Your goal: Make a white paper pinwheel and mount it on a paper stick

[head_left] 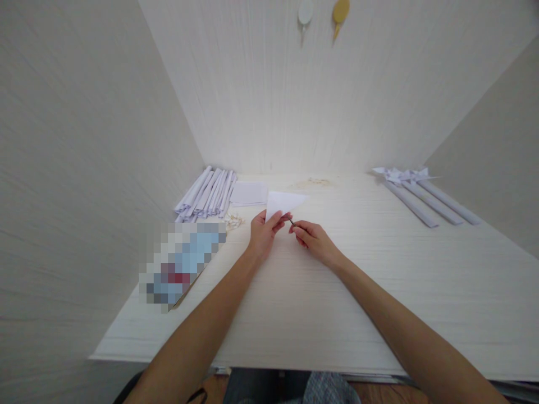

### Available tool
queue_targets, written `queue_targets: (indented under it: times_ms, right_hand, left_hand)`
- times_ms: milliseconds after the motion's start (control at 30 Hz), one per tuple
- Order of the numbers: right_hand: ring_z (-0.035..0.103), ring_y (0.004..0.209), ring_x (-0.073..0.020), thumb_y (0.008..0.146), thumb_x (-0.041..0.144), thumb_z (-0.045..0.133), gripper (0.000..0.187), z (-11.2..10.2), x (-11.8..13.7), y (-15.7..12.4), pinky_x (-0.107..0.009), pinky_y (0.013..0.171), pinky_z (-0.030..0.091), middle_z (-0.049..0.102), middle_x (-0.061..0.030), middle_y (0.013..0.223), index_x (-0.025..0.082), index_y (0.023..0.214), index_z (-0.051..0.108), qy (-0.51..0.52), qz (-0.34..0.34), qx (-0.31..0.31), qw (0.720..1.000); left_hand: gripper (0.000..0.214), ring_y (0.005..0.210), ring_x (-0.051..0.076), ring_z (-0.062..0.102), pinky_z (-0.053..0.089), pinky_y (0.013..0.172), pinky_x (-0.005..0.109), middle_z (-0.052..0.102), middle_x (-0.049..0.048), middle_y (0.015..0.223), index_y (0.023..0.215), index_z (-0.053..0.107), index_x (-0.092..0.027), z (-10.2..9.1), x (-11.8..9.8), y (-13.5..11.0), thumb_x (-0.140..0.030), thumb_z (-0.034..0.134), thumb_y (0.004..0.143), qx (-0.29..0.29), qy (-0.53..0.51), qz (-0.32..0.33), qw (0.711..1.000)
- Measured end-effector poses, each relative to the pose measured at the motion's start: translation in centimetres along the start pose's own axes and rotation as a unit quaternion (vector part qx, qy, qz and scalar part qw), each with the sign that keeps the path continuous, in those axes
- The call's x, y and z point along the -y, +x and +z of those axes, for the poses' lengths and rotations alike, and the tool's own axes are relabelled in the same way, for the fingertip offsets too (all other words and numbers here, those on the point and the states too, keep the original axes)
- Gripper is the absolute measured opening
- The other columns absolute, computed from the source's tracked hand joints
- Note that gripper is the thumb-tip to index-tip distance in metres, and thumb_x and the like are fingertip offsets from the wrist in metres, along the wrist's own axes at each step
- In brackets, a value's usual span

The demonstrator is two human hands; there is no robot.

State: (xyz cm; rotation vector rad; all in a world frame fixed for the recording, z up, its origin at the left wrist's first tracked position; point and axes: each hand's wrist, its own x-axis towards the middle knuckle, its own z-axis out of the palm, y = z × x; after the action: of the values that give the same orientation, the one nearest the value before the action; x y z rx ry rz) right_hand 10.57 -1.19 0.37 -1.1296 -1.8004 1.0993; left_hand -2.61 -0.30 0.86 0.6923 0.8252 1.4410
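My left hand [263,237] pinches a folded white sheet of paper [283,203] with a pointed corner toward the right. Its thumb lies on the paper's lower edge, and the paper is held above the white table [290,314]. Closed around a thin dark tool [292,223] is my right hand [312,240], just to the right of the left fingers. The tool's tip reaches the left fingertips below the paper. It is too small to tell its exact kind.
At the back left lie a pile of rolled white paper tubes [208,193], square paper sheets [249,193] and loose rubber bands [234,221]. A blurred flat object [185,266] lies front left. Three paper sticks with folded paper ends [429,199] lie right. Walls enclose the table.
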Motion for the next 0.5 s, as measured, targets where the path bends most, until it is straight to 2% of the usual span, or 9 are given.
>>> queue_targets:
  times_ms: [200, 500]
  right_hand:
    - [0.034, 0.044, -0.008, 0.078, 0.033, 0.037, 0.024, 0.01, -0.21, -0.02, -0.023, 0.047, 0.027, 0.038, 0.0059, 0.048, 0.015, 0.073, 0.053, -0.002, 0.002, -0.001, 1.0]
    - [0.034, 0.044, -0.0073, 0.079, 0.039, 0.038, 0.032, -0.41, -0.27, 0.0, -0.023, 0.045, 0.026, 0.041, 0.0047, 0.05, 0.014, 0.079, 0.057, 0.041, 0.031, 0.042, 0.998]
  left_hand:
    - [0.023, 0.065, 0.013, 0.063, 0.039, 0.061, 0.022, 0.067, 0.0042, 0.066, 0.069, 0.06, -0.013, 0.0, 0.04, -0.02, -0.024, 0.072, 0.053, -0.001, 0.004, -0.001, 1.0]
    - [0.023, 0.064, 0.013, 0.062, 0.04, 0.061, 0.024, 0.067, 0.0043, 0.066, 0.07, 0.061, -0.012, -0.24, -0.02, 0.16, -0.024, 0.071, 0.053, -0.009, 0.017, 0.002, 1.0]
